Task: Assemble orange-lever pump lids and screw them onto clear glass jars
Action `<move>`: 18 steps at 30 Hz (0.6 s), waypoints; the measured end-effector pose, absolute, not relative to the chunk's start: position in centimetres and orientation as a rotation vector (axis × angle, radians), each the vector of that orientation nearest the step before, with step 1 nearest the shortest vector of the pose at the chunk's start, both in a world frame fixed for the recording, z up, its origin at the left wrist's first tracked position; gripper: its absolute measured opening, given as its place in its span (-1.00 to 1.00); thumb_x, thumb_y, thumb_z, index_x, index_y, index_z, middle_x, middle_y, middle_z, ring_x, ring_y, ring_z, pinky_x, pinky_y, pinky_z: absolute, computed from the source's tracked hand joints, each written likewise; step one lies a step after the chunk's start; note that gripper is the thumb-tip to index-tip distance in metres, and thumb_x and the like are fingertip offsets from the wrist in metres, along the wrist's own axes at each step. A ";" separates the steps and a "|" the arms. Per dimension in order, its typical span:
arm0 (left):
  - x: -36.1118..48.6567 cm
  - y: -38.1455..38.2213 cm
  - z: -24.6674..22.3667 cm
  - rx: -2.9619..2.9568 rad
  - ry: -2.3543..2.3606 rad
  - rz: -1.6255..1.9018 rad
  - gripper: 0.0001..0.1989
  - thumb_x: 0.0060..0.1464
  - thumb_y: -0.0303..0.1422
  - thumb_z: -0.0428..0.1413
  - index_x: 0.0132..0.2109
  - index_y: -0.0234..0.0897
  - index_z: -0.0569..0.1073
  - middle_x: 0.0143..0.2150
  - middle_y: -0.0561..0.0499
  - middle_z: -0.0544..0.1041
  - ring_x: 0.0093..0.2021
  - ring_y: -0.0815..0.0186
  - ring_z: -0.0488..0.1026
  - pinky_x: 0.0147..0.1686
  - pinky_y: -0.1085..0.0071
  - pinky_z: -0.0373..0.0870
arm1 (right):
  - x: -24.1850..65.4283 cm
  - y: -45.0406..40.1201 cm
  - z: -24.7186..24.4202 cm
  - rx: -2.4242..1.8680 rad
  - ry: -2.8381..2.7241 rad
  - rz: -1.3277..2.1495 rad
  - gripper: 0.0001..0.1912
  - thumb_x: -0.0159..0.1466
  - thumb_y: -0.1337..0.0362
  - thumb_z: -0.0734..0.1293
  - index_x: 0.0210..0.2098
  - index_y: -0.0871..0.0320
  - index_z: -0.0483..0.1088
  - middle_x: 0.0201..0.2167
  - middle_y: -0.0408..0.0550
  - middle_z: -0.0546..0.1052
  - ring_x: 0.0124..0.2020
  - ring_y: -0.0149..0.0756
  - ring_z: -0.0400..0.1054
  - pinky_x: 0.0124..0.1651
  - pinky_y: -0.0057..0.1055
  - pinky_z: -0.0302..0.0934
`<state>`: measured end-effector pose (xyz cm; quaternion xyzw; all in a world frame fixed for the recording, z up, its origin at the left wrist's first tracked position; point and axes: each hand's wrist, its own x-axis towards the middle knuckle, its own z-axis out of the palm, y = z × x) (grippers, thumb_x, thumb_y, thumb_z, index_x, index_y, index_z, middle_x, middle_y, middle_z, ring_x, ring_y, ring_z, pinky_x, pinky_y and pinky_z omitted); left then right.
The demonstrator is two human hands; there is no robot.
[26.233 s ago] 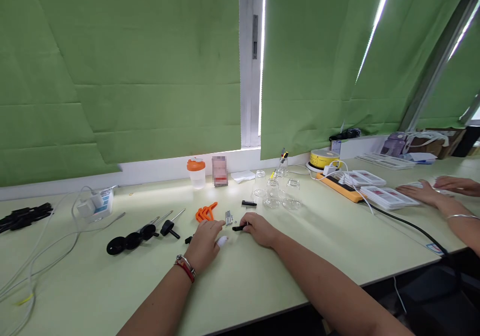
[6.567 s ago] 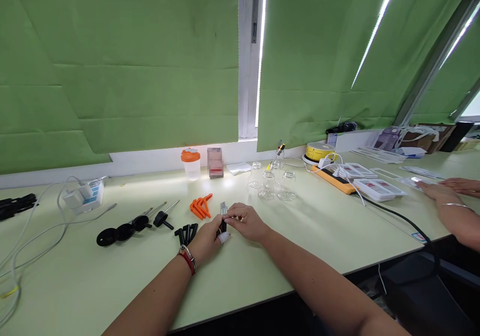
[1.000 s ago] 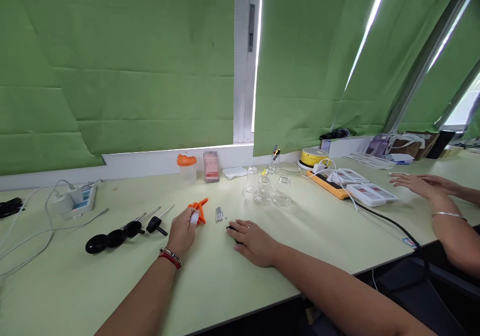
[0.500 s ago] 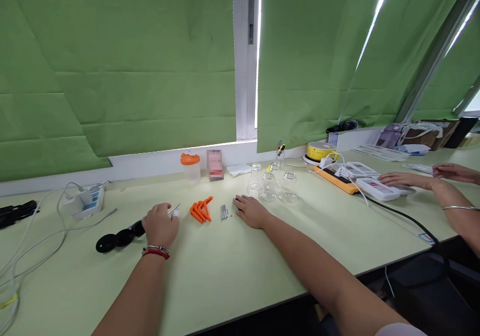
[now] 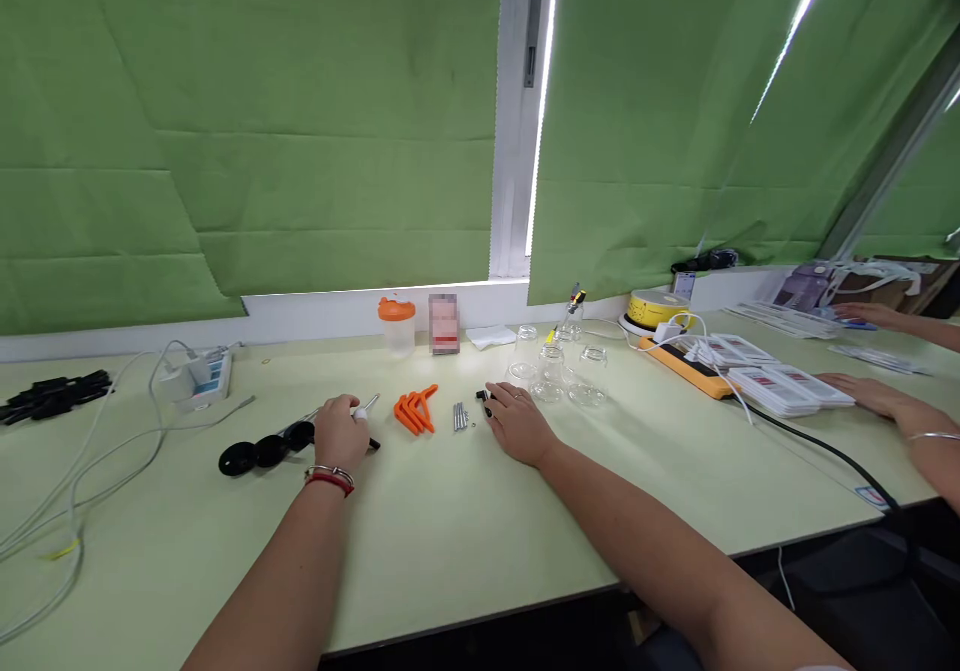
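My left hand (image 5: pixel 341 438) lies palm down on the table with its fingers curled. Black rounded discs (image 5: pixel 255 454) in a row stick out to its left, and a thin metal rod (image 5: pixel 373 403) shows past its fingers. A black tip (image 5: pixel 374 444) pokes out at its right side; what the palm covers is hidden. My right hand (image 5: pixel 521 425) rests flat, fingertips touching small black parts (image 5: pixel 484 397), partly covered. Between the hands are bent orange pieces (image 5: pixel 414 411) and several silver screws (image 5: pixel 460 416) in a row.
Upturned clear glasses (image 5: pixel 551 376) stand beyond my right hand. An orange-lidded cup (image 5: pixel 397 326) and a blurred box (image 5: pixel 444 324) are at the back. White cables (image 5: pixel 112 451) lie left. A co-worker's hand (image 5: pixel 862 391) rests near white cases (image 5: pixel 780 391) and an orange power strip (image 5: pixel 690 369).
The view has swung a little left. More of the small black parts shows by my right fingertips, and a black tip now shows beside my left hand. The co-worker's far hand has moved away.
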<state>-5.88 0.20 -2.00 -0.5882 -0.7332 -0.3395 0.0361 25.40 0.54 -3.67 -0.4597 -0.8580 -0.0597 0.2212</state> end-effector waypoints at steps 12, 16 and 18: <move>-5.8 0.7 -3.3 -1.753 -2.415 -1.149 -0.54 -0.04 -0.36 0.10 0.03 -0.42 0.28 0.03 -0.32 0.41 0.04 0.03 0.37 -0.03 0.20 0.33 | 19.7 -0.1 -1.5 -1.089 -2.425 0.025 -0.63 0.34 0.30 0.12 0.12 0.02 0.25 -0.02 -0.05 0.46 0.07 -0.18 0.15 0.12 -0.17 -0.12; -5.8 0.9 -3.8 -1.766 -2.470 -1.112 -0.51 -0.06 -0.31 0.13 0.02 -0.43 0.29 0.06 -0.35 0.38 0.08 0.01 0.35 -0.02 0.20 0.31 | 16.0 1.2 -1.4 -1.281 -2.444 0.181 -0.69 0.36 0.19 0.08 -0.01 0.02 0.35 -0.11 -0.07 0.50 0.02 -0.18 0.18 0.02 -0.22 -0.08; -5.8 0.9 -3.8 -1.775 -2.494 -1.088 -0.58 -0.09 -0.29 0.14 -0.07 -0.42 0.36 0.00 -0.33 0.42 0.03 0.00 0.39 -0.05 0.20 0.33 | 15.0 1.8 -1.8 -1.347 -2.442 0.189 -0.68 0.37 0.20 0.06 -0.11 0.06 0.40 -0.20 -0.04 0.52 -0.02 -0.17 0.20 0.00 -0.23 -0.08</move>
